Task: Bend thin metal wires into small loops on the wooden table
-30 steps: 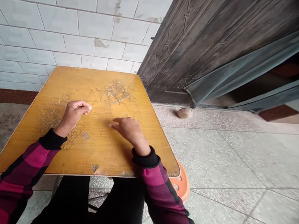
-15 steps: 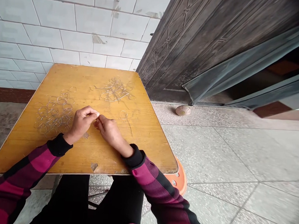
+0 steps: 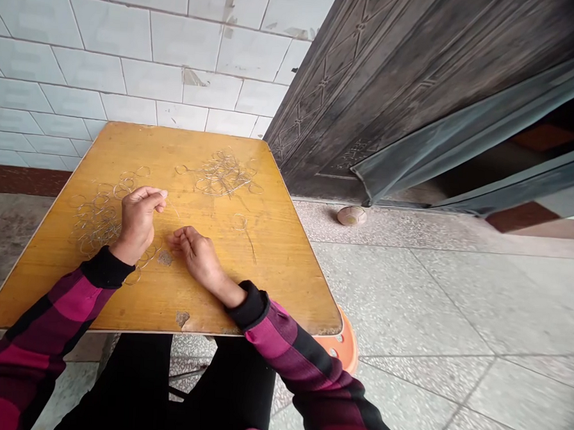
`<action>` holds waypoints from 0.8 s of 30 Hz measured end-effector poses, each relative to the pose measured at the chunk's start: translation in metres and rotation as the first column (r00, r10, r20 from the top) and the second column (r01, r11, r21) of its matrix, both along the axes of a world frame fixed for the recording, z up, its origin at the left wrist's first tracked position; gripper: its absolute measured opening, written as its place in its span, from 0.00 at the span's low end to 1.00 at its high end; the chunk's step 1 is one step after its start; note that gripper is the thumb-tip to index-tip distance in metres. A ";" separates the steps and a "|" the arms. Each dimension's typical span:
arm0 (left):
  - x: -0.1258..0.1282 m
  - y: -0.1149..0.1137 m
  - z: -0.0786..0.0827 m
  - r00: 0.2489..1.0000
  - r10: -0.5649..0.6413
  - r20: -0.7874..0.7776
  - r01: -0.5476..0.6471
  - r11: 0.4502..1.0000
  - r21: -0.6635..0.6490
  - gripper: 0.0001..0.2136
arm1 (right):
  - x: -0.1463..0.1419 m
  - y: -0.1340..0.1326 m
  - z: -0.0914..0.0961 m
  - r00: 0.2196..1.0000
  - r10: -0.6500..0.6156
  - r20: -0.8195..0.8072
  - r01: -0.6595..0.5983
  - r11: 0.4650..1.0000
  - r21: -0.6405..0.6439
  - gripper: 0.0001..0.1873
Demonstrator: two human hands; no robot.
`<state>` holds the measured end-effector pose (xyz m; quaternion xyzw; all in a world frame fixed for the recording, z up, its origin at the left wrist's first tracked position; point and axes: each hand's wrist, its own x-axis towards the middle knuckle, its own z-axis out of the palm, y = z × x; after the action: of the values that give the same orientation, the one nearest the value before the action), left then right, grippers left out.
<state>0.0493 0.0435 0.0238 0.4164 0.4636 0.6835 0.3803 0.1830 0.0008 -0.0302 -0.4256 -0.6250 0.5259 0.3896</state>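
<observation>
My left hand [image 3: 138, 223] is closed in a pinch, thumb against fingers, at the right side of a loose pile of wire rings [image 3: 99, 221]. A thin wire [image 3: 175, 209] runs out from its fingertips to the right. Lower and a little to the right, my right hand [image 3: 199, 255] is closed with its fingers bent together; what they hold, if anything, is too small to make out. Farther back lies a tangle of looped wires [image 3: 224, 176]. One wire with a loop at its end [image 3: 250, 239] lies alone to the right of my hands.
The yellow wooden table [image 3: 283, 292] has chipped spots near its front edge. A tiled wall [image 3: 180, 42] stands behind it. At the right are a dark carved door [image 3: 340, 115], a curtain [image 3: 415, 157], a round object [image 3: 351, 216] on the floor and an orange stool [image 3: 350, 346].
My hands have come apart. The left moved left and away from me with the wire, while the right shifted slightly left and nearer. More rings now show beside my left wrist.
</observation>
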 end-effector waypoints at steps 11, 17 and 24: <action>-0.031 0.020 0.006 0.982 0.061 0.177 -0.061 0.998 -0.005 0.06 | -0.002 -0.009 -0.001 0.994 0.111 0.000 -0.111 0.993 -0.044 0.08; -0.032 0.017 0.004 0.974 -0.198 0.106 0.203 0.979 -0.035 0.06 | 0.043 0.024 0.020 0.901 0.076 0.427 -0.114 0.991 0.064 0.08; 0.006 -0.007 -0.011 0.899 -0.437 -0.022 0.431 0.893 -0.128 0.05 | 0.054 0.035 0.030 0.999 -0.020 -0.036 0.022 0.999 0.037 0.14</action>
<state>0.0557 0.0360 0.0124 0.5028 0.4085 0.5416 0.5358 0.2372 0.0357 0.0002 -0.4153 -0.6233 0.5174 0.4140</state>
